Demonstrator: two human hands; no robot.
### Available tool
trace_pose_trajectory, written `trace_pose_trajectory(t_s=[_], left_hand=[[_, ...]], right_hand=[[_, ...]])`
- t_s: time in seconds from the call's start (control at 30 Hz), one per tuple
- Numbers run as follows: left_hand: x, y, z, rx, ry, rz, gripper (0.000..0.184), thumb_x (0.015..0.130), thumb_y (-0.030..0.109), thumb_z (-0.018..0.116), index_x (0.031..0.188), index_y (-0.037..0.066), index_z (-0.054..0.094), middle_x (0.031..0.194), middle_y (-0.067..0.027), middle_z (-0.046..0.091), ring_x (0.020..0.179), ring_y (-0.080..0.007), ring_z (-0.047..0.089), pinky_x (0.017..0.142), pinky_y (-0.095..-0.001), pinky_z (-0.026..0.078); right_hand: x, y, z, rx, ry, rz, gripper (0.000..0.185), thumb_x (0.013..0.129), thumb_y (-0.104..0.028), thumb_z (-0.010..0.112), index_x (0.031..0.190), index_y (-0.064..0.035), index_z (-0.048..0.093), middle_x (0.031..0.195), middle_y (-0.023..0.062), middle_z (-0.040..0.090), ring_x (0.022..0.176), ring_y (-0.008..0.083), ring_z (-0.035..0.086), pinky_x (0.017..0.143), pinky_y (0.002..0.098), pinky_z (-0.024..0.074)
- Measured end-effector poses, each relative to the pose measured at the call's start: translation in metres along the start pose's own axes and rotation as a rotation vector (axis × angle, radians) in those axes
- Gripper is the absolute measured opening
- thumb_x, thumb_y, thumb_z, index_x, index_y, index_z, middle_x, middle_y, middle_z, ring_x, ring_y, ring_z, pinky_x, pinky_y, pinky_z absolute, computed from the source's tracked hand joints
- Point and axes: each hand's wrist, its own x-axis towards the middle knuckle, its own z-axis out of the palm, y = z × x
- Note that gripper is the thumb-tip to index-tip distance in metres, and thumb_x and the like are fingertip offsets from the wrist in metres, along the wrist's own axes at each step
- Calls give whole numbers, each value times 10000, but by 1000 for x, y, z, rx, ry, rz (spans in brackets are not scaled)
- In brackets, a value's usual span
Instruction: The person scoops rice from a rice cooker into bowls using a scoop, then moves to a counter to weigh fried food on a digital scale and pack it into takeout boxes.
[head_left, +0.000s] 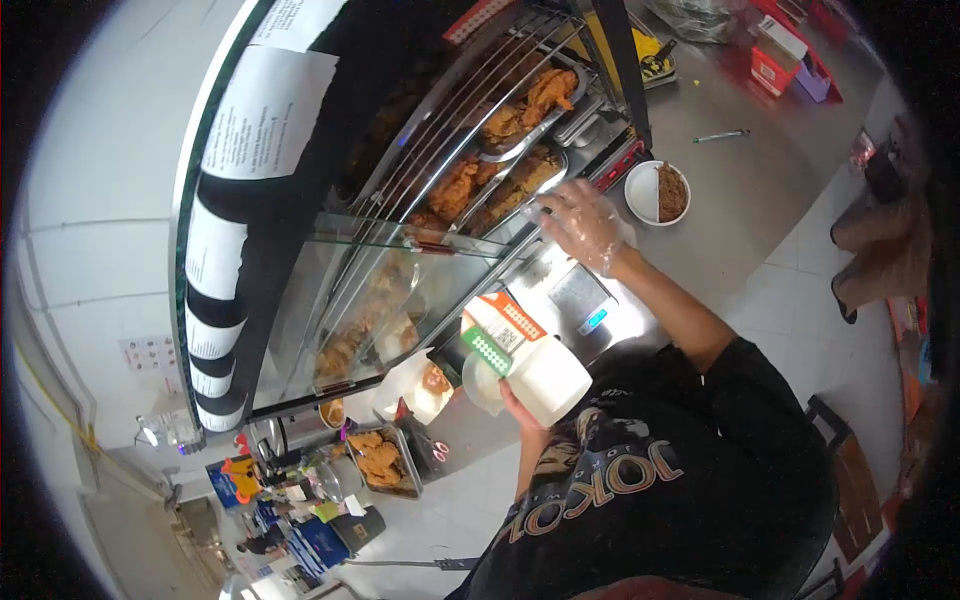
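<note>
My right hand (582, 228), in a clear plastic glove, is beside the front edge of a glass food cabinet (375, 262). Its fingers are apart, and nothing shows in them. Lower down, my left hand (522, 408) grips an open white paper box (558, 380) with an orange and green printed part (503, 335). The box's inside looks empty. Between the hands lies a scale (578, 297) with a lit blue display. Trays of fried chicken (458, 190) stand on racks inside the cabinet.
A white bowl with brown food (645, 192) and a pen (722, 135) are on the metal counter. Another open box with food (425, 390), red-handled scissors (440, 452) and a tray of fried pieces (385, 462) are at lower left. Someone's legs (860, 225) show at right.
</note>
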Motion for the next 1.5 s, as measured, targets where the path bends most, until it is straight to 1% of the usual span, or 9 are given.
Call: trace_pose_trajectory(t_s=[0.37,0.53,0.57,0.67,0.8,0.87,1.0,1.4,1.5], left_hand=[[94,-54,28,-171,-36,-182,568,927,379,514,1364,20,460,1331,-179,557,1227,-324,541,1064,-457,414],[126,-75,42,169,330,-39,385,919,140,627,1262,-11,537,1023,-110,663,880,-181,631,763,-312,520],[136,-83,26,383,283,104,282,906,172,680,1115,-9,628,787,-28,613,674,-94,522,568,-263,417],[142,-84,34,915,408,448,219,911,212,683,944,-4,674,657,7,507,597,-71,423,518,-260,333],[132,-74,53,1240,503,748,207,888,178,681,857,-23,644,703,-107,562,609,-219,494,581,-339,401],[145,-85,24,1238,494,534,263,893,239,665,957,-16,656,818,-165,591,718,-290,567,675,-384,452],[147,-81,35,1139,537,573,260,855,228,696,956,-4,636,814,-158,572,732,-297,556,681,-396,452],[133,-84,42,1118,554,530,764,712,271,788,1323,35,395,1120,-222,512,1066,-408,501,915,-495,424],[124,-75,42,1109,536,535,790,711,274,789,1347,50,376,1138,-218,509,1103,-413,486,947,-494,414]], right_hand=[[36,29,14,-217,-94,-292,379,978,-233,451,1313,-345,587,1237,38,611,1210,241,484,1063,411,364],[60,5,6,-443,-379,-365,261,947,-243,522,1095,-81,663,1104,83,614,1134,259,511,1016,411,406],[60,14,24,-479,-428,-429,268,942,-245,522,1096,-68,651,1130,95,604,1151,271,502,1015,425,402],[54,30,45,-429,-317,-475,260,906,-255,554,1069,-74,644,1171,98,580,1190,288,486,1021,447,398],[44,16,28,-310,-355,-339,286,933,-293,528,1080,-78,648,1169,115,565,1177,311,480,1023,451,397],[58,2,9,-314,-410,-227,319,943,-342,520,1058,-78,657,1135,115,564,1127,308,487,1016,438,402],[65,-24,5,-272,-246,-238,382,941,-381,503,1095,-65,650,1125,149,589,1069,321,511,1020,467,382],[115,-81,35,-630,-982,186,663,937,-593,370,1385,-119,491,1457,116,472,1287,347,493,1055,478,407],[112,-44,74,-684,-736,46,672,924,-611,372,1313,-99,563,1419,144,504,1266,361,511,1051,467,413]])
